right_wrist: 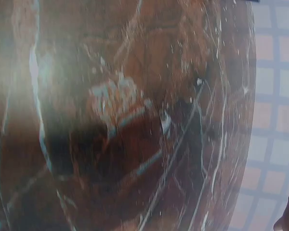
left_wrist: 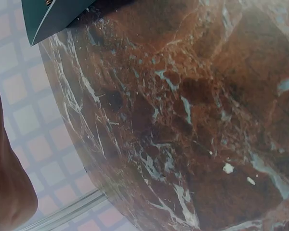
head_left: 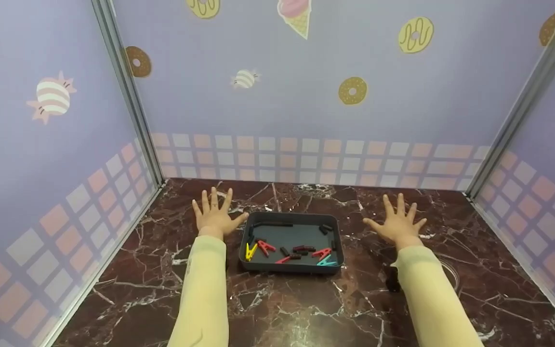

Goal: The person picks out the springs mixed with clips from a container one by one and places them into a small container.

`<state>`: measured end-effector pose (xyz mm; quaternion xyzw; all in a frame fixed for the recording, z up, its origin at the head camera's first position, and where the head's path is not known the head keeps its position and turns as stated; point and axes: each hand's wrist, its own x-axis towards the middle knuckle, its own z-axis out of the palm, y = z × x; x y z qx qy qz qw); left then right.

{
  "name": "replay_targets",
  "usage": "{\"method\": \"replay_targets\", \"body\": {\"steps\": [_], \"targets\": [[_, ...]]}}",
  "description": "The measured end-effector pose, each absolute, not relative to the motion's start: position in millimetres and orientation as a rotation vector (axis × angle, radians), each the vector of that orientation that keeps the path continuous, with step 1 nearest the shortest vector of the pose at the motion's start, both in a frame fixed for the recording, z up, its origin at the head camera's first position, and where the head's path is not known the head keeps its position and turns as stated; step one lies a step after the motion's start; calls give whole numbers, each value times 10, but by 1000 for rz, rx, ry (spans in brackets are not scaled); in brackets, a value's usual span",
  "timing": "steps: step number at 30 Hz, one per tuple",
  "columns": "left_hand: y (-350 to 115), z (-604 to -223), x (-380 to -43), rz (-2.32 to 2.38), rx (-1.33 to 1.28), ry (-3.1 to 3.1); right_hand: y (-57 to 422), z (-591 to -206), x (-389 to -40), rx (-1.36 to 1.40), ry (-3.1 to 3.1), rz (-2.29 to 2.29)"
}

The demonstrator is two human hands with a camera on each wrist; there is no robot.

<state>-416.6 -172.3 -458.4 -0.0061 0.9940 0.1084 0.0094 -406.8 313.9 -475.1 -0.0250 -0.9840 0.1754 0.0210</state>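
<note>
Nearest, on the desk, the two sleeves reach in from the front edge. Under the right sleeve show a dark thing and part of a round rim, mostly hidden; a low sweep of that forearm could knock either.

The tray stands near the middle of the desk and carries the clips. Along its front edge lie a yellow clip by the front-left corner, a teal clip by the front-right corner, and red clips between. The teal and a red one lie close together there, so lifting one might drag the other. The dark pieces blend with the floor and could be missed.

Farther back, the left hand is beside the back-left corner, its thumb near enough that a careless shift might jog the tray; contact cannot be told. The right hand is well apart from the right edge. Both have fingers straight and spread, gripping nothing.

Count: one tray, one yellow clip, one teal, at least three red, at least eight dark pieces, two hands.
</note>
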Motion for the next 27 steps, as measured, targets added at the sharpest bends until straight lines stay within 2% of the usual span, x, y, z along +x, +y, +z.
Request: {"method": "replay_targets", "body": {"steps": [8, 16, 21, 27], "targets": [[-1661, -4629, -4109, 402, -18, 3109, 2924, -4788, -4108, -35, -3011, 646], [-1573, -4783, -4083, 738, -47, 2989, 2622, -4869, -4107, -6, -2939, 870], [-1515, -4855, -4046, 1029, -58, 2908, 2471, -4916, -4059, 17, -2820, 1125], [-1454, -4929, -4032, 1488, -8, 2798, 2342, -4988, -3939, -26, -2575, 1636]]}}
